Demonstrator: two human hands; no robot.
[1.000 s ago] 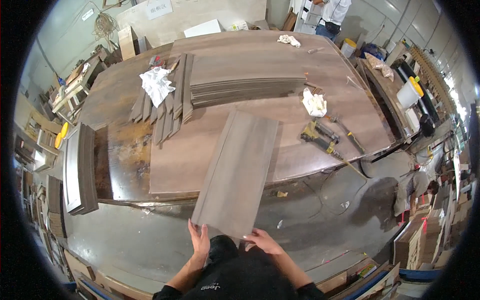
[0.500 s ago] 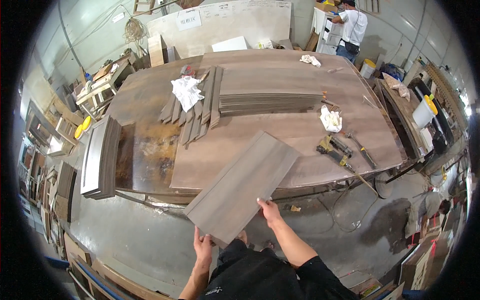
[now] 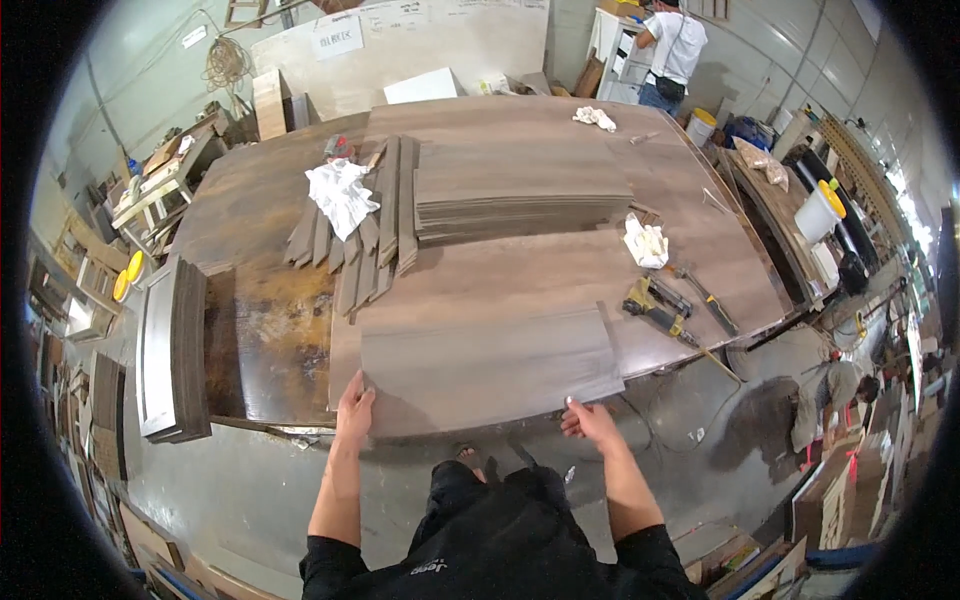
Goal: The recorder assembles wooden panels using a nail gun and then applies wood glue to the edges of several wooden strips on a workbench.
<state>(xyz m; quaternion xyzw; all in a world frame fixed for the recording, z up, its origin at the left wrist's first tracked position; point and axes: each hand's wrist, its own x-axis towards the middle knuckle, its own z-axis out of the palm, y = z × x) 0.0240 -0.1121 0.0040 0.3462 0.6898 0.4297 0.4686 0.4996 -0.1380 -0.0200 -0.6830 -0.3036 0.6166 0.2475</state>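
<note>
At table edge | two hands: left hand [image 3: 353, 407], right hand [image 3: 590, 420] gripping one panel [image 3: 490, 358]

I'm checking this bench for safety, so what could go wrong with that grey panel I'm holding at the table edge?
The grey panel is held only at its near edge by the left hand and right hand, so it could slip off the worktable toward the legs. Its far right corner lies close to the yellow nail gun, which could get knocked. Fingers curled under the near edge may get pinched against the table.
</note>
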